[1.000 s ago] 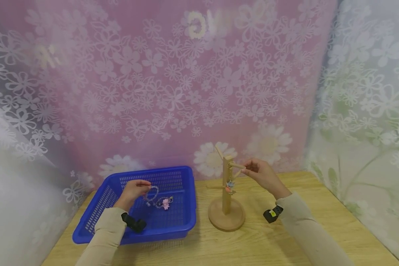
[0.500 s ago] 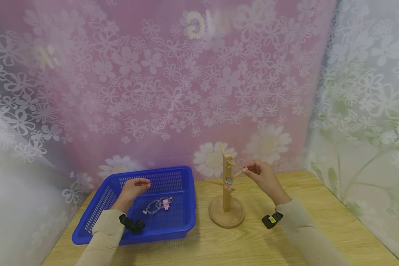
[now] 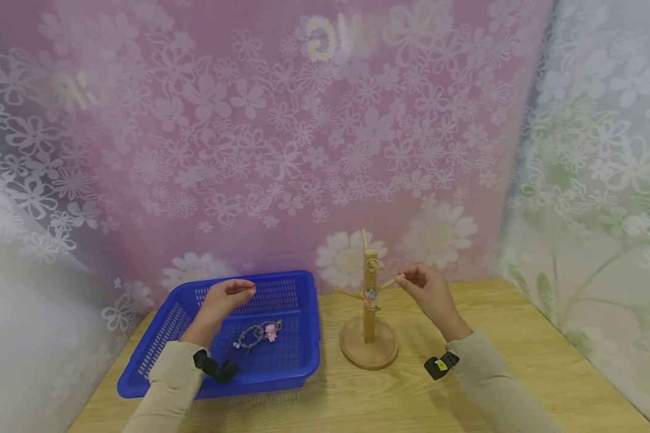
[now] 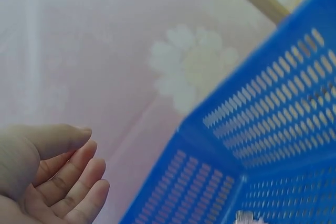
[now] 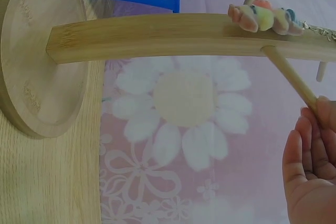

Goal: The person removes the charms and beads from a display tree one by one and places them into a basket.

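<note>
- Bracelets (image 3: pixel 257 334) lie in a small heap on the floor of the blue basket (image 3: pixel 303 355), toward its middle, with a pink charm at their right end.
- Left hand (image 3: pixel 222 304) hovers above the basket's back half, over and behind the bracelets, fingers loosely curved and holding nothing; the left wrist view shows the fingers (image 4: pixel 68 182) relaxed against the palm, with the basket's slotted back wall beside them.
- Right hand (image 3: pixel 430 291) is at the wooden stand (image 3: pixel 369 337), its fingertips pinching the tip of a peg (image 3: pixel 389 281) that slants up to the right from the post.
- In the right wrist view the fingers (image 5: pixel 315 145) meet that peg's end (image 5: pixel 291 80); a trinket on a chain (image 5: pixel 265 17) hangs against the post just beside the peg's root.
- The stand's round base sits on the desk (image 3: pixel 520 367), just right of the basket's right rim, a narrow strip of bare wood between them.
- Bare desk lies to the right of the stand, out to the right edge, and in front of both things.
- Flowered curtains (image 3: pixel 303 150) close the desk at the back and on both sides; the basket's back rim sits near the rear curtain.
</note>
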Motion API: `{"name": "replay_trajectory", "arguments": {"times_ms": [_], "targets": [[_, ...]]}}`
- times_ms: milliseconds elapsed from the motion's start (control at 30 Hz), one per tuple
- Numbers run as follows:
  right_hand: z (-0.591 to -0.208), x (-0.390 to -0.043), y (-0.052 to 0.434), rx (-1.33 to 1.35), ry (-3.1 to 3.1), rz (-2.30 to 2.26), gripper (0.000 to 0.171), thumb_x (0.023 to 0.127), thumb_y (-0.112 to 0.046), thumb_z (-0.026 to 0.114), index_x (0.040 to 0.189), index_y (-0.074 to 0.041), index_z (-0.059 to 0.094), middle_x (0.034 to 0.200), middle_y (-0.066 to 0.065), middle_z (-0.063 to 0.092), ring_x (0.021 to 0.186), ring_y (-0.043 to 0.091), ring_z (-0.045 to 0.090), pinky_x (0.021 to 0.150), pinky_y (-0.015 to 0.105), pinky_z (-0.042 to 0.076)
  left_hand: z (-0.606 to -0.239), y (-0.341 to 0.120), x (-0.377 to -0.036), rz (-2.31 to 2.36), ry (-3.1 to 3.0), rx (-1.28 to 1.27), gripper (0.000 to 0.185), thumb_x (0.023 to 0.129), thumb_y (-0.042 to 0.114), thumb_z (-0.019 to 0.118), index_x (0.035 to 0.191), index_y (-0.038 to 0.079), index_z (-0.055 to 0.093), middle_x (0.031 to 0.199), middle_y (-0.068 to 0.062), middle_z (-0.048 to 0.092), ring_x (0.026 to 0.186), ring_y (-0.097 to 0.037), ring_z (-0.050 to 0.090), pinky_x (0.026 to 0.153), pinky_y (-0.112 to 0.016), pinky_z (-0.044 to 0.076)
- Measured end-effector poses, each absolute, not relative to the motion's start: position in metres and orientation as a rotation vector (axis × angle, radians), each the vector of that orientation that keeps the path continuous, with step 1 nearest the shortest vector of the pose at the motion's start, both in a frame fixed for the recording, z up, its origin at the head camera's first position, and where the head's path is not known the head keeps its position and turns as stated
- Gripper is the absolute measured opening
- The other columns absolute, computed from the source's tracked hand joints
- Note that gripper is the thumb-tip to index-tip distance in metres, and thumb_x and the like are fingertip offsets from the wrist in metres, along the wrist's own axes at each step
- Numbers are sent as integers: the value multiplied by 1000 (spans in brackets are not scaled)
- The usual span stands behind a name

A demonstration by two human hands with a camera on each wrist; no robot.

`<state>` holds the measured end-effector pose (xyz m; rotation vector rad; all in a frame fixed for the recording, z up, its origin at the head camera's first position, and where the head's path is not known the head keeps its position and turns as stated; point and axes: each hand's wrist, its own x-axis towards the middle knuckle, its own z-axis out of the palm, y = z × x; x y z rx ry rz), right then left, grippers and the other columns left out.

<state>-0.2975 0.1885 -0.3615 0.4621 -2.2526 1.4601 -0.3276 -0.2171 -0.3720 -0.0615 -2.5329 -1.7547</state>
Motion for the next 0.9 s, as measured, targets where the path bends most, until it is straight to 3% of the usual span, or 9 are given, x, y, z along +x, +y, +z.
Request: {"name": "replay_trajectory", "arguments": {"times_ms": [367, 667, 900], "targets": [[-360, -291, 187, 414, -2252, 1451, 16, 89, -3, 63, 100, 9, 62, 95, 22, 64, 81, 10, 62, 71, 15, 50, -354, -185, -314, -1867, -2472, -214, 28, 89, 15, 66, 112, 0, 64, 98, 0, 68, 101, -20, 61, 95, -41, 45], [-383, -307, 194, 344, -2237, 1522, 21, 87, -14, 69, 97, 4, 65, 93, 15, 66, 77, 3, 59, 71, 18, 50, -346, -160, -299, -1903, -2451, -315, 26, 89, 13, 65, 111, -1, 63, 105, -7, 66, 102, -19, 60, 97, -44, 43], [-384, -303, 191, 335, -2208, 1582, 23, 86, -16, 70, 94, 5, 64, 92, 15, 65, 76, 5, 60, 70, 20, 51, -351, -143, -293, -1932, -2433, -389, 24, 88, 11, 66, 109, -1, 64, 107, -10, 67, 105, -25, 61, 94, -41, 46]]}}
